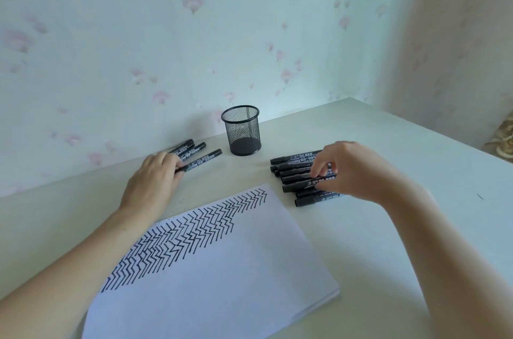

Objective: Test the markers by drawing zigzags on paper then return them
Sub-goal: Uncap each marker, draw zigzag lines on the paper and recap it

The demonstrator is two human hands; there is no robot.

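Left hand (154, 180) flat-ish on table (416, 158), fingers over near end of one marker in left group of three markers (198, 154); whether fingers curl round it, cannot tell. Right hand (348, 169) over right row of markers (294, 176), fingertips pinching one barrel. Mesh pen cup (243, 130) upright between both groups, near wall (138, 33), touching neither. Paper stack (222, 269) nearer person, zigzags (180, 238) along its far-left edge. Bare tabletop right of stack, out to table's far-right edge.
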